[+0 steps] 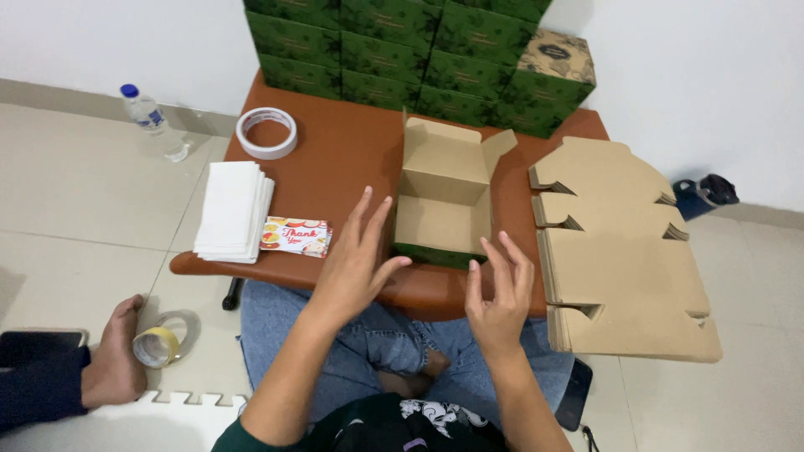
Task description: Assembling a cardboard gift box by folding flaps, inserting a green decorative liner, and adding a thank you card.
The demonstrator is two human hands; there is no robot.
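Head view: the table (335,159) carries flat blanks (624,251) at three o'clock and an open box (442,201) at centre, which could skid off the near edge if the empty, spread left hand (356,268) and right hand (500,293) knock it.

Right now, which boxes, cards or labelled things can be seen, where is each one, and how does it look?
Open box: table middle, before both hands; brown inside, green outside.
Green boxes: stacked at the table's back; dark green, leaf pattern.
Brown-lidded box: top right of the stack.
Flat cardboard: table's right edge; plain brown, unfolded.
Card: left of the left hand; colourful rectangle.
Bottle: floor, far left; clear, blue cap and label.
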